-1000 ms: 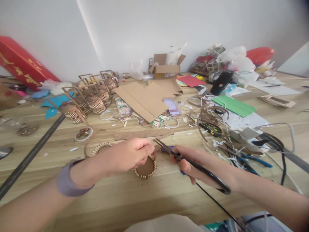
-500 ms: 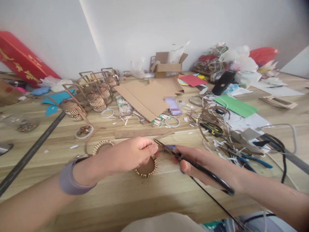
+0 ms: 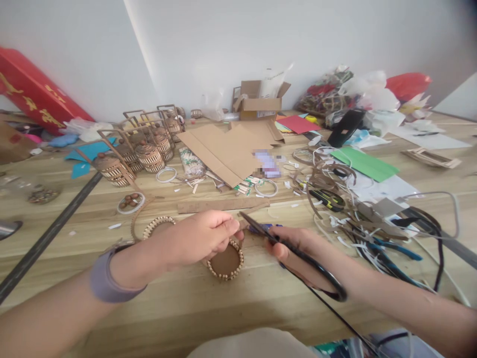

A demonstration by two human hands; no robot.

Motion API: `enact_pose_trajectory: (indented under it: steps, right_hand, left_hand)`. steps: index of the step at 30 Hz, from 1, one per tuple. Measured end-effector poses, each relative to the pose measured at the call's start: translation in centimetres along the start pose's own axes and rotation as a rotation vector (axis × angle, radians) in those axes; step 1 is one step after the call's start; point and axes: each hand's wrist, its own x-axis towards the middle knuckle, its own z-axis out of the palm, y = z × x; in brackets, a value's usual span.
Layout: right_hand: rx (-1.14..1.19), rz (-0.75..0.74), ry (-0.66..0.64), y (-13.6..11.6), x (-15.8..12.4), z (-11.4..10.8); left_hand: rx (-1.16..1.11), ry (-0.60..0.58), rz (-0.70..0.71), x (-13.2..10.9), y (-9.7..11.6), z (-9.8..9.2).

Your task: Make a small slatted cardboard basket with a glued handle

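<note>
My left hand is closed in a pinch on the rim of a small round brown disc edged with pale beads, tilted just above the wooden table. My right hand grips black-handled scissors; their blades point left, tips right beside my left fingertips and a thin brown strip there. A purple band circles my left wrist. A second beaded ring lies on the table behind my left hand.
Wooden lantern-like baskets stand at the back left, flat cardboard and a small box in the middle. Brown strips, pliers, cables and coloured paper crowd the right. A dish of brown beads sits left of centre.
The scissors' tips have moved slightly closer to my left fingertips and my right hand has dropped a little. The beaded disc stays pinched in my left hand.
</note>
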Motion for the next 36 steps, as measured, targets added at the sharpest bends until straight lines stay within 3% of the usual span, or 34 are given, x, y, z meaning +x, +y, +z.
enact_pose_trajectory:
  steps: [4,7,11,20,36]
  right_hand:
    - [0.249,0.073,0.04,-0.2,-0.1,0.7]
    - [0.291,0.075,-0.025,-0.8,-0.5,1.0]
    - [0.216,0.114,-0.049,-1.6,-0.9,1.1]
    - [0.071,0.09,-0.013,-2.5,-0.1,0.5]
    - [-0.084,-0.017,-0.018,-1.8,-0.1,-0.4]
  left_hand:
    - [-0.106,0.087,-0.088,-0.4,0.2,0.5]
    - [-0.121,0.152,-0.107,-0.6,0.9,1.1]
    - [-0.135,0.187,-0.055,-0.5,1.4,2.0]
    - [-0.199,0.223,0.04,1.1,-0.3,3.3]
    - [-0.134,0.241,-0.005,0.9,1.0,4.0]
